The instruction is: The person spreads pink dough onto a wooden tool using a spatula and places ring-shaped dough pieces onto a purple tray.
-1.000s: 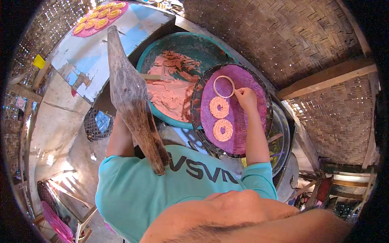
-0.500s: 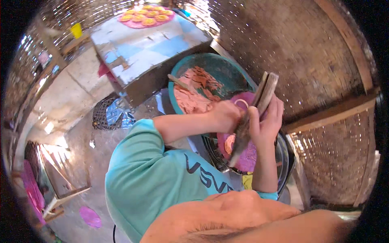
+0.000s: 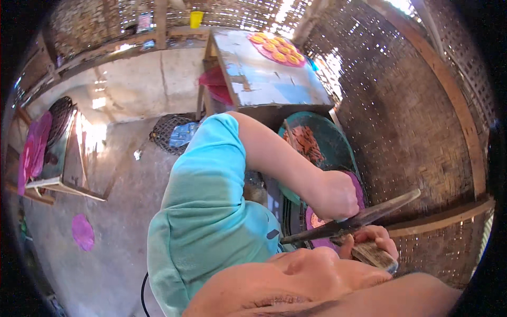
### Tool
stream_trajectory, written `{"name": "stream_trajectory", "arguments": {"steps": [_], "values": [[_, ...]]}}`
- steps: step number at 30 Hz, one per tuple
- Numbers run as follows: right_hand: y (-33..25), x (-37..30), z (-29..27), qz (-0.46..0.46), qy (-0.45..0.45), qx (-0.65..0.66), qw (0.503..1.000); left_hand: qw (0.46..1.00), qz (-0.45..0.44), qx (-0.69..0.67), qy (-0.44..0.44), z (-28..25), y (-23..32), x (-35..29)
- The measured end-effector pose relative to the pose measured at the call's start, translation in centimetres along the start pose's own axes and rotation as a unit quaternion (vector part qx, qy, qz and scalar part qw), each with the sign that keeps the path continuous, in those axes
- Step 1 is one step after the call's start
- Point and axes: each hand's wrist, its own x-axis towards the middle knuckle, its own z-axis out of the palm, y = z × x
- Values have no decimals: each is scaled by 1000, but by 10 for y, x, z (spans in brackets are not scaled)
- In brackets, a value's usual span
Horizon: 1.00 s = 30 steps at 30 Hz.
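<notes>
My right hand (image 3: 377, 240) is closed around a short wooden block (image 3: 374, 254), part of a two-armed wooden tool. The tool's long dark wooden bar (image 3: 380, 210) slants up to the right, apart from the block at that end. My left hand (image 3: 335, 196) is a fist just above the bar; what it holds, if anything, is hidden. Beneath the hands, partly covered, is a round pink mat (image 3: 310, 214) with an orange dough coil (image 3: 317, 221). Beyond my left forearm a green basin (image 3: 338, 142) holds orange dough (image 3: 307, 140) with a stick (image 3: 289, 133) in it.
A worn table (image 3: 253, 87) at the back bears a round pink mat with several yellow coils (image 3: 280, 48). A woven wall (image 3: 406, 121) stands close on the right. On the floor lie a pink mat (image 3: 83, 232) and a dark basket (image 3: 163, 138). A low wooden frame (image 3: 66, 185) stands left.
My view has swung, so table and basin sit farther right. The tool is now lower and turned, its wooden arms spread instead of side by side. My left fist is now above the bar.
</notes>
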Motion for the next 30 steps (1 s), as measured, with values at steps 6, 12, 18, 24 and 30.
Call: {"name": "stream_trajectory", "arguments": {"steps": [6, 12, 18, 24, 30], "values": [[-33, -3, -31, 75, -75, -53, 993, 997, -28, 60, 40, -13, 25, -27], [-10, -3, -50, 50, 81, 60, 994, 985, -151, 46, 73, -20, 19, -63], [26, -10, -58, 49, 361, 135, 921, 931, -180, -228, 220, 37, -61, -93], [54, -16, -1, 87, 493, -21, 865, 517, -27, -845, 130, 37, -73, -52], [59, 29, 84, 156, 471, 264, 827, 479, 300, -692, 449, 14, -125, -21]]}}
